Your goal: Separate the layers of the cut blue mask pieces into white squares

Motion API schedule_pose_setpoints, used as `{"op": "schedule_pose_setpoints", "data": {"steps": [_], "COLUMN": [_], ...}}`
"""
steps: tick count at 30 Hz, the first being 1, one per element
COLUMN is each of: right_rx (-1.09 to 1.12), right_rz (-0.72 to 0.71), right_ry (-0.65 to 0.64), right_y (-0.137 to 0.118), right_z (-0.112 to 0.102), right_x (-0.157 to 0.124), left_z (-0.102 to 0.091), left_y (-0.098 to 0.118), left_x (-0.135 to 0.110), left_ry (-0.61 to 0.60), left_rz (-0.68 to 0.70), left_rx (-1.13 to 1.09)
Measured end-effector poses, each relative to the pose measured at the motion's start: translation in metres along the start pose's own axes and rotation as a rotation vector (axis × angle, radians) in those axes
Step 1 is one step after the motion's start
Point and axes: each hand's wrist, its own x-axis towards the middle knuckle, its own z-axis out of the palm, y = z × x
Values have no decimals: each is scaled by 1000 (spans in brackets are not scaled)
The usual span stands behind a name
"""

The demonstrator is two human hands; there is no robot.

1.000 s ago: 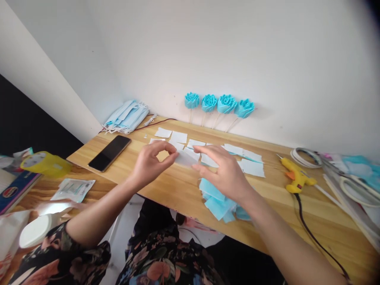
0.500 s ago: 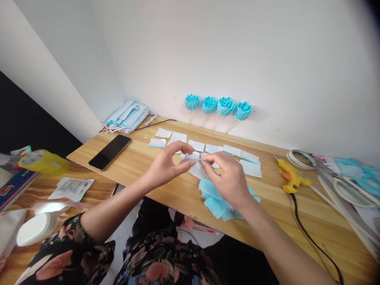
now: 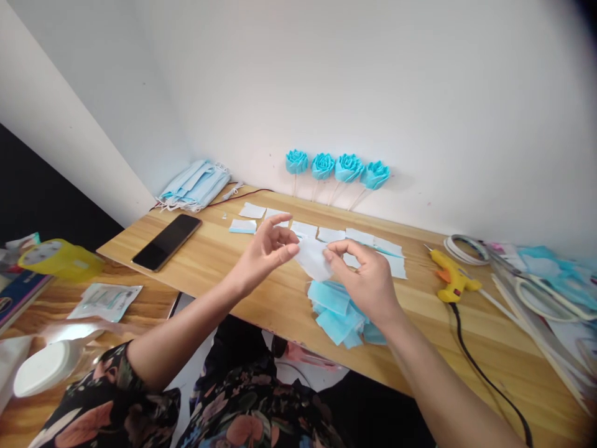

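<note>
A thin white piece of mask fabric (image 3: 313,259) is stretched between my two hands above the table. My right hand (image 3: 362,274) pinches its right edge between thumb and index finger. At the upper left corner, my left hand (image 3: 270,250) holds it by thumb and bent fingers, index finger raised; the exact contact is partly hidden. Just below my right hand lies a loose pile of light blue fabric pieces (image 3: 336,314). Behind the hands, white cut pieces (image 3: 331,234) are spread in rows, some showing blue edges, and my hands cover part of them.
Several blue fabric roses (image 3: 349,168) on sticks lean against the wall. Folded face masks (image 3: 196,185) and a phone (image 3: 166,241) lie left. A yellow hot glue gun (image 3: 451,279), a tape roll (image 3: 466,249) and scissors (image 3: 545,295) lie right.
The white piece is now spread flatter between the hands. My left fingers have closed in on its corner, and my right hand has shifted slightly right. The view has moved a little.
</note>
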Motion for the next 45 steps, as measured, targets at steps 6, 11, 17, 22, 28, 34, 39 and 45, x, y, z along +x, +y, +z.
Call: {"op": "schedule_pose_setpoints", "data": {"steps": [6, 11, 17, 22, 28, 34, 39, 45], "right_rx": [49, 16, 18, -53, -10, 14, -38, -92], "right_rz": [107, 150, 64, -8, -6, 15, 122, 221], "right_ry": [-20, -77, -70, 5, -23, -119, -59, -45], "right_y": [9, 16, 9, 9, 8, 13, 35, 58], "right_z": [0, -7, -2, 2, 8, -2, -28, -48], "right_x": [-4, -1, 3, 1, 5, 6, 3, -4], "left_z": [13, 14, 15, 9, 6, -39, -89, -114], "left_y": [-17, -17, -14, -19, -21, -23, -24, -19], "left_x": [-5, -6, -7, -9, -15, -26, -30, -32], "left_ry": [-66, -68, -107, -77, 51, 172, 411, 491], "left_rz": [-194, -186, -104, -96, -204, -251, -407, -583], "left_rx": [81, 243, 409, 350, 86, 93, 50, 2]}}
